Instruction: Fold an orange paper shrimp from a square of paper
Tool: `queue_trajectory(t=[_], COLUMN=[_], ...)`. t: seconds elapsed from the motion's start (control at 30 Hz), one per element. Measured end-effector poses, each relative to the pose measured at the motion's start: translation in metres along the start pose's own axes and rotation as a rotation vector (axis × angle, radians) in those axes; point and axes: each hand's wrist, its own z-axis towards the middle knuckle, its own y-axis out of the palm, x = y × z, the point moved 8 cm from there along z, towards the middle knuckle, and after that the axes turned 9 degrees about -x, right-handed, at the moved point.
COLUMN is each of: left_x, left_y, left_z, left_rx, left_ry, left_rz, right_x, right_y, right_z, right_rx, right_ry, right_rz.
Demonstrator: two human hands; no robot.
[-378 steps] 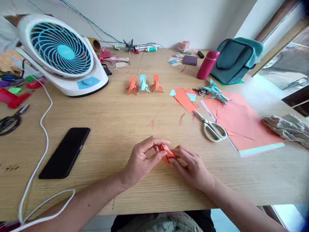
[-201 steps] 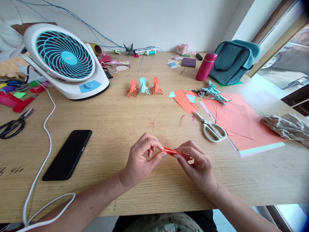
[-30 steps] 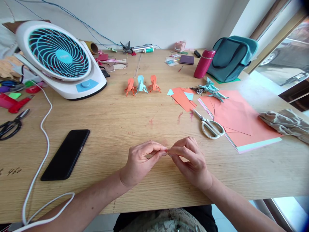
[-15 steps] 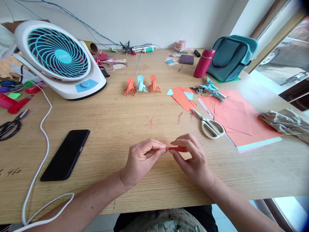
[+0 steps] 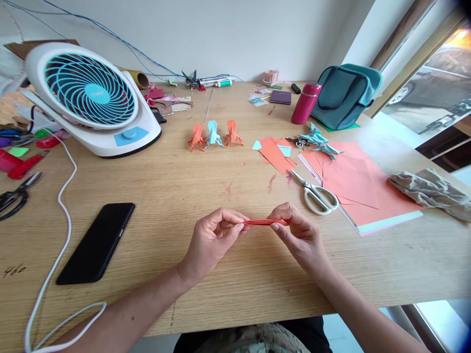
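A narrow strip of folded red-orange paper (image 5: 261, 222) is stretched level between my hands, above the near part of the table. My left hand (image 5: 215, 235) pinches its left end between thumb and fingers. At the other end, my right hand (image 5: 300, 235) grips the paper the same way. Layered edges of the folds show between the two grips. Beyond them stand three folded paper figures, an orange one (image 5: 197, 136), a light blue one (image 5: 212, 133) and another orange one (image 5: 233, 132).
White-handled scissors (image 5: 319, 197) lie right of my hands, beside orange paper sheets (image 5: 349, 171) and paper offcuts (image 5: 274, 153). A black phone (image 5: 97, 242) and white cable (image 5: 66, 211) lie left. Farther back are a fan (image 5: 91, 93), a pink bottle (image 5: 306, 103) and a teal bag (image 5: 344, 98).
My right hand's grip has shifted outward to the right end of the folded paper, so more of the strip shows between my hands. The camera view has tilted slightly.
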Motion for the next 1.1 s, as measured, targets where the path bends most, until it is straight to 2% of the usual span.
queue_trajectory(t=[0.27,0.63,0.83,1.1], left_x=[-0.004,0.012,0.017,0.019], left_y=[0.005,0.011,0.017,0.020], left_z=[0.001,-0.001,-0.002,-0.003], left_rx=[-0.111,-0.156,-0.194,-0.188], left_ry=[-0.099,0.086,0.173,0.184], left_rz=[0.059,0.317,0.452,0.525], right_x=[-0.001,-0.002,-0.004,-0.004], right_y=[0.001,0.002,0.012,0.012], right_z=[0.001,0.000,0.001,0.001], right_rx=[-0.041,-0.037,-0.103,-0.111], right_ry=[0.010,-0.002,-0.020,-0.006], right_rz=[0.066,0.017,0.050,0.058])
